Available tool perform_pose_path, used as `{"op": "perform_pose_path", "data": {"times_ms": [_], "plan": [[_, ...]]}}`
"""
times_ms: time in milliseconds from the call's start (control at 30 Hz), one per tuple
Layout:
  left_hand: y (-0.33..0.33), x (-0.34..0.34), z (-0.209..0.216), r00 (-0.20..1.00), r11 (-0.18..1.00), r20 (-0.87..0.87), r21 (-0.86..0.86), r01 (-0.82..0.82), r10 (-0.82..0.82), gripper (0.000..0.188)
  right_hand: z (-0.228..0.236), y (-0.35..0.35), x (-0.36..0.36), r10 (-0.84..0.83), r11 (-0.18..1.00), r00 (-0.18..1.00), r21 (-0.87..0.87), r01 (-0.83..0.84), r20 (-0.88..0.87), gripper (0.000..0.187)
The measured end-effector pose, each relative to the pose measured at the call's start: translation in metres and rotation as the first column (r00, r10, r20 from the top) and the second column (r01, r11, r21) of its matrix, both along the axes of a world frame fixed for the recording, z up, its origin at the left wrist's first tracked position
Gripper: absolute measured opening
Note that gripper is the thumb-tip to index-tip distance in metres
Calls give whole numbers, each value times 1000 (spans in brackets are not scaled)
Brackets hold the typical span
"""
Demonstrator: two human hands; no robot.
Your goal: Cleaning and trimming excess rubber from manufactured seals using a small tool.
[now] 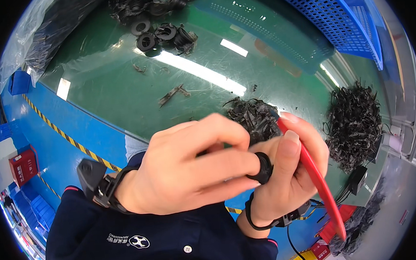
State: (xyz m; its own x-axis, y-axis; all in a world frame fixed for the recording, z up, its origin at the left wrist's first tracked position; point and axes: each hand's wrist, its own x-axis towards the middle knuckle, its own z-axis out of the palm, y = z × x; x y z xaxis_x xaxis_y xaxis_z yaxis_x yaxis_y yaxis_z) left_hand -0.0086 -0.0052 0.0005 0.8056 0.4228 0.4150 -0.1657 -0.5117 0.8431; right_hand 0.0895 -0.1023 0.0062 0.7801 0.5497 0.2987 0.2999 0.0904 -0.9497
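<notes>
My left hand is closed, its fingers pinching a small round black rubber part, mostly hidden between the two hands. Beside it, my right hand is wrapped round a long, curved red tool handle. The handle slants from the thumb and forefinger down past the wrist. At its upper end a dark tip shows in part, too little to tell the kind of tool. Just beyond the hands lies a heap of thin black rubber trimmings on the green tabletop.
Several black ribbed rubber parts sit at the table's far side. A larger pile of black scraps is at the right. A blue perforated crate stands far right. Clear plastic sheeting hangs at the far left. Small scraps dot the table.
</notes>
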Motion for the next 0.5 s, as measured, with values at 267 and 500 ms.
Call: {"op": "perform_pose_path", "data": {"times_ms": [267,500], "plan": [[13,-4,12,991,966,-90,-249,73,-98,25,6,-23,11,365,928,931,73,-365,14,29],[12,-3,6,995,967,-28,-239,91,-100,24,3,-27,16,408,913,908,-54,-405,93,30]]}}
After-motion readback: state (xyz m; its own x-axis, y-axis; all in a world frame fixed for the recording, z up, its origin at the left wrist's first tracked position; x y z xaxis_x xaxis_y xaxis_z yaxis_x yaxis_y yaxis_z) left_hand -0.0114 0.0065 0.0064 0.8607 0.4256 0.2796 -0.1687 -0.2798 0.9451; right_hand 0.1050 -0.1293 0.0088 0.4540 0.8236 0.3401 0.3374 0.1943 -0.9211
